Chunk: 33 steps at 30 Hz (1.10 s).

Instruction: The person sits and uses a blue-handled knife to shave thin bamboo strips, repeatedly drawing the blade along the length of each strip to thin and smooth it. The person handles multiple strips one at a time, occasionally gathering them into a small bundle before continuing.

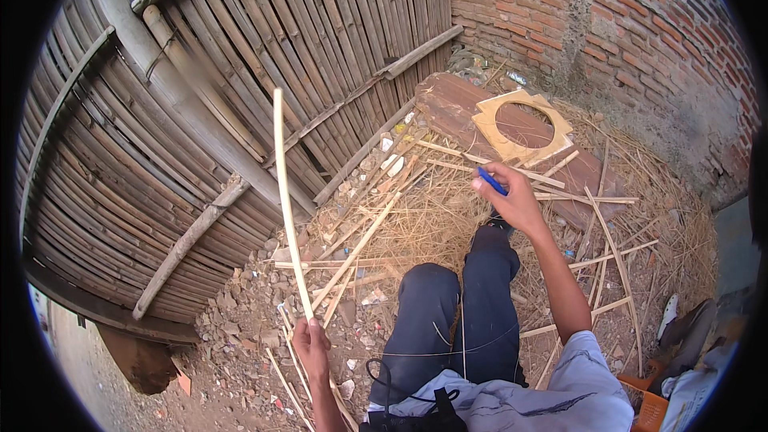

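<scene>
My left hand (310, 346), at the lower middle left, is closed around the lower end of a long pale bamboo strip (285, 184). The strip stands nearly upright and bows slightly, its top in front of the bamboo fence. Out over the straw beyond my knees, my right hand (516, 198) is closed on a slim blue-handled tool (491, 181). Its blade, if it has one, cannot be made out, so its exact kind is unclear. The tool and the held strip are well apart. Several more bamboo strips (364, 242) lie loose on the ground around my legs.
A bamboo fence (264, 56) runs along the left, and a brick wall (528, 12) closes the back right. A brown board (444, 108) lies ahead under a pale wooden panel with a round hole (498, 140). Straw, rubble and an orange plastic object (652, 408) surround me.
</scene>
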Tool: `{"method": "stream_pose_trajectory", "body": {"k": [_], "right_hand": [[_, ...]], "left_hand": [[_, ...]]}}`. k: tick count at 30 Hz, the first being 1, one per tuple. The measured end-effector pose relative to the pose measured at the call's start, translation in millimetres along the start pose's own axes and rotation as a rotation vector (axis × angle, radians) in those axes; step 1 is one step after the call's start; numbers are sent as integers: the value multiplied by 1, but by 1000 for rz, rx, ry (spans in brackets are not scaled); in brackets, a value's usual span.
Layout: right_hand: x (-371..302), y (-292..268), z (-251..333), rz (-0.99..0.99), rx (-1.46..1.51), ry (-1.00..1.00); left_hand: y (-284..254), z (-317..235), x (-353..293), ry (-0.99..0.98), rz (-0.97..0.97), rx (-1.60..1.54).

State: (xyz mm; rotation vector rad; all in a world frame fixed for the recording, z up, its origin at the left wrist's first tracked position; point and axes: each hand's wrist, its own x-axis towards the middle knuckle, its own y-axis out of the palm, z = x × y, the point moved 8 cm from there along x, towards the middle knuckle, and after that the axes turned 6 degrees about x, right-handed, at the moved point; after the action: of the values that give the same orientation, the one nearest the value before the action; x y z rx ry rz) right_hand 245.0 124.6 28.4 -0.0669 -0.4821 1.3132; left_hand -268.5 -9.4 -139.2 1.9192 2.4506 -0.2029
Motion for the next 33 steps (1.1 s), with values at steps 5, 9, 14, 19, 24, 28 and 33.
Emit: {"method": "stream_pose_trajectory", "body": {"k": [5,9,14,19,24,28,33], "right_hand": [[-48,60,66,270,38,-74],[-68,64,98,231,-8,-235],[-76,55,104,222,-200,-226],[-79,55,94,236,-209,-254],[-79,63,95,190,-20,-287],[-80,78,95,330,59,-257],[-83,77,95,335,131,-161]], "left_hand": [[89,-94,47,420,31,-433],[133,-148,58,538,167,-400],[161,-186,32,627,211,-250],[159,-194,25,586,148,-262],[165,-224,19,528,169,-55],[188,-246,17,534,263,-6],[204,-261,17,480,362,1]]}}
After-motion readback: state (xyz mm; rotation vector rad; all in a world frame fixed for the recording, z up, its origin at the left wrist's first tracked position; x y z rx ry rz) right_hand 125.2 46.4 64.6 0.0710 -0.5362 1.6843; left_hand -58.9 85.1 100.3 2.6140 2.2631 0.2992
